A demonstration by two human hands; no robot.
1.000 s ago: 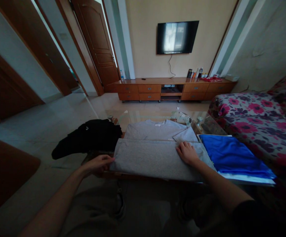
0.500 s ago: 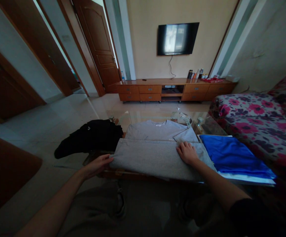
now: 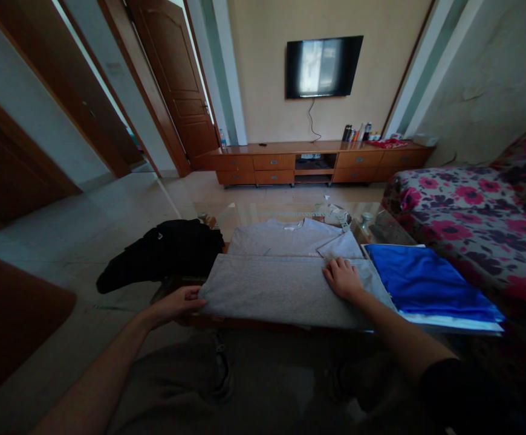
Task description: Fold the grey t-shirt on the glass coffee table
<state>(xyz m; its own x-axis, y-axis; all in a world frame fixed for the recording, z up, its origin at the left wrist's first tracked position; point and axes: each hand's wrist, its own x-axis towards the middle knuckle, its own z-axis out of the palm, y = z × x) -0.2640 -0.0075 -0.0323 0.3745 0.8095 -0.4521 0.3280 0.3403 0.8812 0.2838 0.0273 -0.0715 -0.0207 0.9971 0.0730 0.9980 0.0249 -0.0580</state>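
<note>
A partly folded grey shirt [image 3: 272, 290] lies mid-frame on a glass table [image 3: 387, 223], between black clothing [image 3: 167, 251] at left and blue cloth [image 3: 426, 284] at right. The right hand [image 3: 343, 278] rests flat on it, fingers slightly spread; the left hand [image 3: 176, 305] touches its left edge, whether pinching I cannot tell. Upper centre, a television [image 3: 324, 66] hangs above a wooden cabinet [image 3: 272, 162].

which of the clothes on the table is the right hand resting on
The grey shirt, between the black clothing and the blue cloth; only it lies under the right hand.
</note>
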